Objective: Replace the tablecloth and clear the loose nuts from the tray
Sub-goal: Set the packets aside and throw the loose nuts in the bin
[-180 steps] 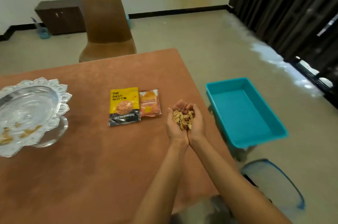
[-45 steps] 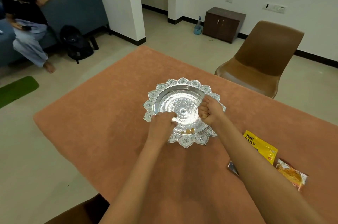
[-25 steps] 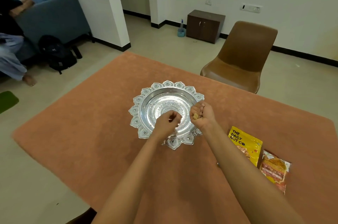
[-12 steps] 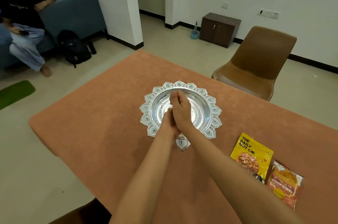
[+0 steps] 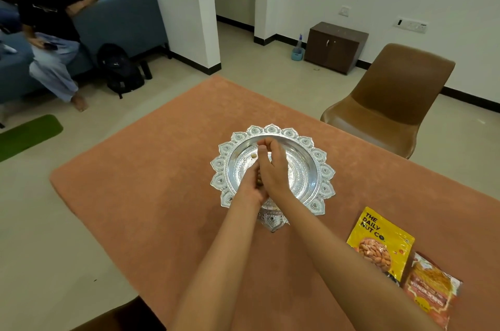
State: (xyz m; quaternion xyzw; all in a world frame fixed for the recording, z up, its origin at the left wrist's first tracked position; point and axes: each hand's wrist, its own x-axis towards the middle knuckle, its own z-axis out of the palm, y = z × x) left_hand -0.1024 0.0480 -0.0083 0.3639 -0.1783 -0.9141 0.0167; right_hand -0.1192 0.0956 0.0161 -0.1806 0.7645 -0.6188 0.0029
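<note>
Only the head cam here. Both hands are together over the ornate silver metal tray with the petal-edged rim (image 5: 326, 171), which sits on its pedestal in the middle of the orange-brown tablecloth (image 5: 151, 195). The left hand (image 5: 250, 187) is cupped right up against the right hand (image 5: 273, 169), and a few loose nuts (image 5: 259, 181) peek out between them, so the left one looks wrapped round them. The right hand's fingers (image 5: 263, 144) are bunched near the tray's far side; honestly can't tell if they've got a nut pinched. One stray nut (image 5: 253, 156) lies on the tray floor just left of those fingers.

Near the right edge of the cloth lie a yellow almond packet (image 5: 378, 242) and an orange-red snack packet (image 5: 430, 295), side by side. A brown moulded chair (image 5: 392, 103) stands beyond the table.
</note>
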